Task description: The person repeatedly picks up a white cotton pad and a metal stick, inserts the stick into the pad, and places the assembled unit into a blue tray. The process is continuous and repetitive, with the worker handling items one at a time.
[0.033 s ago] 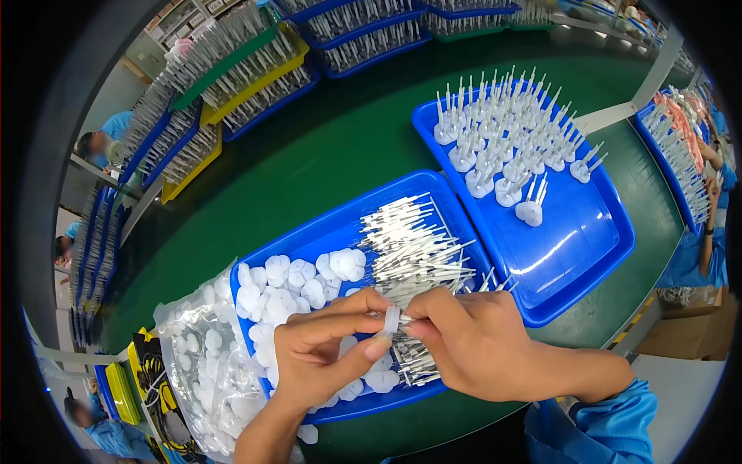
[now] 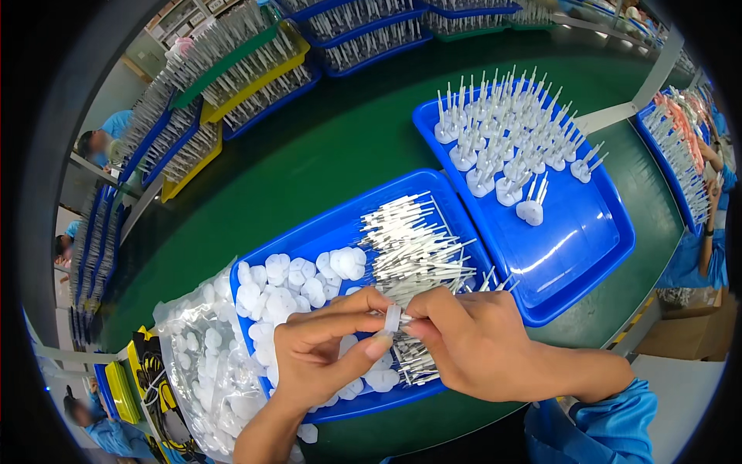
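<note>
My left hand (image 2: 325, 352) pinches a translucent white flower-shaped plastic base (image 2: 393, 318), turned edge-on, between thumb and fingers. Right against it, my right hand (image 2: 483, 340) is closed with thumb and forefinger on a thin white rod, mostly hidden by the fingers. Both hands are over a blue tray (image 2: 340, 207). Its left part holds a heap of loose white flower-shaped bases (image 2: 286, 274); a pile of white rods (image 2: 410, 247) lies to their right, partly behind my hands.
A second blue tray (image 2: 556, 255) touches the first at the upper right, bearing bases with upright rods (image 2: 533, 155). A clear plastic bag (image 2: 193, 363) of bases lies left. Stacked trays (image 2: 255, 93) of rod pieces line the green table's (image 2: 332, 131) far side. Other people work around.
</note>
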### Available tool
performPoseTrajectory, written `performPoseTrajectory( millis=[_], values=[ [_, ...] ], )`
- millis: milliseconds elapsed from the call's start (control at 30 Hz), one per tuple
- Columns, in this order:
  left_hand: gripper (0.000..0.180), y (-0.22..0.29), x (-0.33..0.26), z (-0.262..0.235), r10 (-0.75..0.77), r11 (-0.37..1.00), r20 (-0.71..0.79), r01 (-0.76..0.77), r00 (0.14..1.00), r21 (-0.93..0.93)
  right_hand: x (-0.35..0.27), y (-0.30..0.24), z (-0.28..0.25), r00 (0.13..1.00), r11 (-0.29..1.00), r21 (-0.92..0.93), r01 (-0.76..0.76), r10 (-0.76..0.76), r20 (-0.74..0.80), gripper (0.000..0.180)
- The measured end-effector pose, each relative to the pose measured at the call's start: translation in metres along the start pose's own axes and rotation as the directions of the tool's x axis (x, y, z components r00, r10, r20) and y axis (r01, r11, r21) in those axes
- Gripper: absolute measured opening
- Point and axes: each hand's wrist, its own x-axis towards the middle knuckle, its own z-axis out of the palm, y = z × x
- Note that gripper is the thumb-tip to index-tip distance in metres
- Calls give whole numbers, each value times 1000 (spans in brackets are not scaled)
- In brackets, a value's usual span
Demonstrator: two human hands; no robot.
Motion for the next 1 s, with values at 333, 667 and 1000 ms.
performPoseTrajectory(
  millis=[333, 667, 1000],
  values=[
    [38, 5, 7, 3, 270, 908, 0, -255, 963, 333, 14, 8, -4, 991, 988, 91, 125, -119, -64, 13],
    [37, 18, 11, 0, 330, 694, 167, -359, 929, 624, 11, 10, -1, 988, 985, 104, 138, -131, -80, 13],
    [37, 6, 4, 2, 517, 473, 273, -537, 811, 699, 10, 8, 0, 990, 967, 228, 115, -94, -103, 18]
  ],
)
